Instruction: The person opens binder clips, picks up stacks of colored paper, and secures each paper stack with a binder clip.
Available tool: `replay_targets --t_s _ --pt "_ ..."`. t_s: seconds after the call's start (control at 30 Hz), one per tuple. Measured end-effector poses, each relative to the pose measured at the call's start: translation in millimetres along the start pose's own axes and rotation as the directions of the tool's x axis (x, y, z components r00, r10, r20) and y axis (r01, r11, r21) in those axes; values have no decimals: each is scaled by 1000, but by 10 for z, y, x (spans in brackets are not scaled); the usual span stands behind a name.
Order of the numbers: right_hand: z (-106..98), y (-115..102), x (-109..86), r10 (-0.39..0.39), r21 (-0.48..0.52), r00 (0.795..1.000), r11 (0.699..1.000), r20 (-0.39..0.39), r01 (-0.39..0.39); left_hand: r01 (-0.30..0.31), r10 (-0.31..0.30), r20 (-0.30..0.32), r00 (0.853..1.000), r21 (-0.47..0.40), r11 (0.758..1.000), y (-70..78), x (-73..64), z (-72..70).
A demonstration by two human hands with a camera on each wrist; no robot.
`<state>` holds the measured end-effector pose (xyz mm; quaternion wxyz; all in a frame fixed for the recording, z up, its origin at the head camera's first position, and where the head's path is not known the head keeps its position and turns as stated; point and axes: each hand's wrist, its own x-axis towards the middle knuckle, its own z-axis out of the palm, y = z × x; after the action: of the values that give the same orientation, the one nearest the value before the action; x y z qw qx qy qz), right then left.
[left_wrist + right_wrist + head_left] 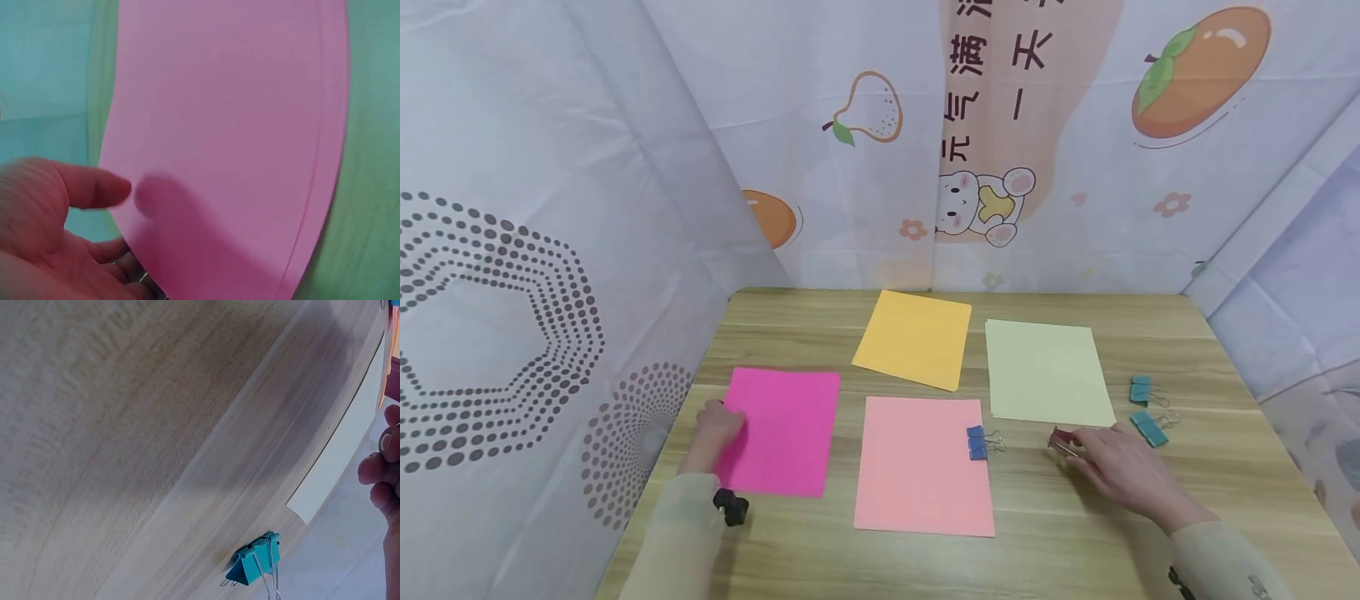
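My left hand (721, 421) is at the left edge of a magenta paper stack (784, 433). In the left wrist view its thumb is held a little off the sheet, casting a shadow, while the other fingers sit at the paper's edge, their tips partly hidden. My right hand (1123, 467) pinches a dark red binder clip (1062, 440) just above the table, below the pale green paper (1048, 371). Between the hands lies a pink paper stack (921, 467), with a blue binder clip (977, 443) on its right edge.
Yellow paper (916, 339) lies at the back of the wooden table (1030, 517). Two teal binder clips, an upper clip (1141, 390) and a lower clip (1149, 428), rest to the right of the green paper. Printed curtains (850, 192) hang behind and at both sides.
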<state>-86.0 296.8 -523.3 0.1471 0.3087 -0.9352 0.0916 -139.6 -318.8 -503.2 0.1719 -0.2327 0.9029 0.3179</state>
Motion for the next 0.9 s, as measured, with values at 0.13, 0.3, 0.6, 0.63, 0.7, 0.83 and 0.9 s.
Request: replay_targets --t_s 0.13,0.3,0.6,0.63,0.7,0.83,0.9 --pt "-6 -5 0 -2 3 1000 1000 -2 2 -8 8 -11 1000 -74 997 -38 -15 -67" --pt "-22 -21 13 12 7 1000 1000 13 -12 1 -2 -5 1000 -136 991 -88 -41 -137" --pt "-37 -25 40 -7 2 1000 1000 14 7 -76 68 -43 997 -257 964 -59 -72 -206" --pt "-38 -22 44 -13 3 1000 1000 11 13 -86 75 -53 996 -272 958 -52 -81 -212" --pt "-44 -16 54 -25 7 1000 1000 -1 25 -98 79 -73 994 -301 949 -31 -118 -232" --pt "-59 -21 77 -47 14 999 999 -26 47 -127 96 -102 990 -360 924 49 -216 -313" --pt "-67 -28 97 -57 18 998 998 -36 58 -152 113 -124 986 -370 917 102 -266 -364"
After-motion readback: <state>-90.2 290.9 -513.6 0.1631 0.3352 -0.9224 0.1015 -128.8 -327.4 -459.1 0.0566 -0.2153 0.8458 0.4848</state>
